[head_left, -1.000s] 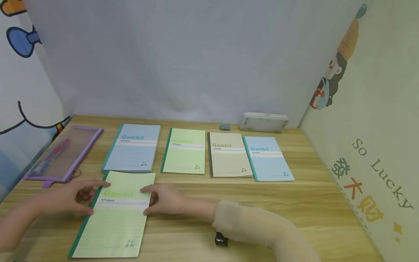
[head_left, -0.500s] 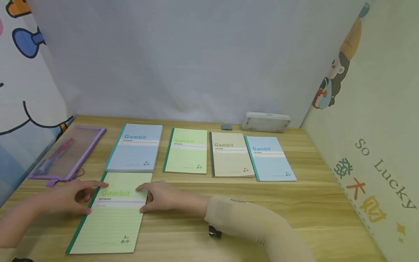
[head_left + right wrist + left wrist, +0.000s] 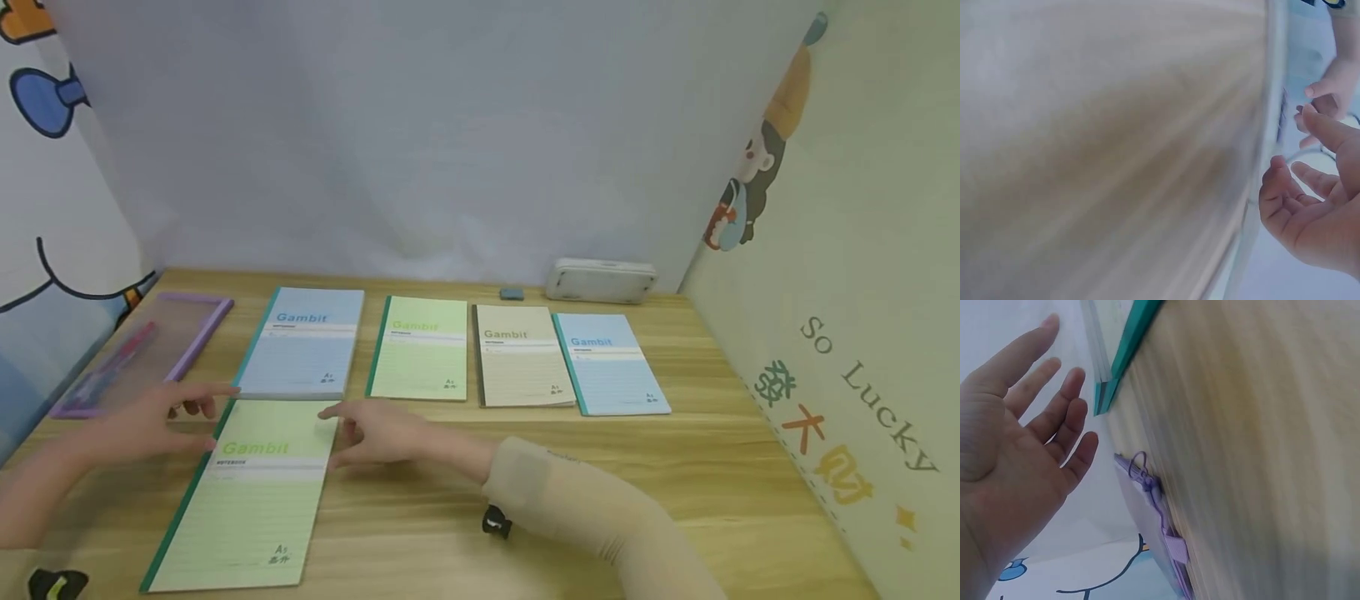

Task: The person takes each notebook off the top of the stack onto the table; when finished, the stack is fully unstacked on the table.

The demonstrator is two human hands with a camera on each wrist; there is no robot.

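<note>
A large green Gambit notebook (image 3: 236,521) with a dark green spine lies at the front left in the head view. Its top edge meets the near edge of a thick blue notebook stack (image 3: 303,350). My left hand (image 3: 142,425) hovers by the spine, its thumb and fingers spread; in the left wrist view the fingers (image 3: 1066,406) are relaxed and hold nothing. On the opposite side, my right hand (image 3: 382,432) has its index finger over the right edge and its thumb beside it. The right wrist view shows this hand (image 3: 1316,215) loosely bent with nothing in it.
Along the back row lie a smaller green notebook (image 3: 420,350), a beige notebook (image 3: 522,358) and a small blue notebook (image 3: 611,367). A purple mesh pouch (image 3: 208,325) holding pens is at left. Behind are a white case (image 3: 602,281) and a small grey block (image 3: 512,294).
The green notebook has shifted slightly left relative to the blue stack. Both hands gripped its edges earlier; their fingers have loosened, and the left hand has moved up a little toward the stack.
</note>
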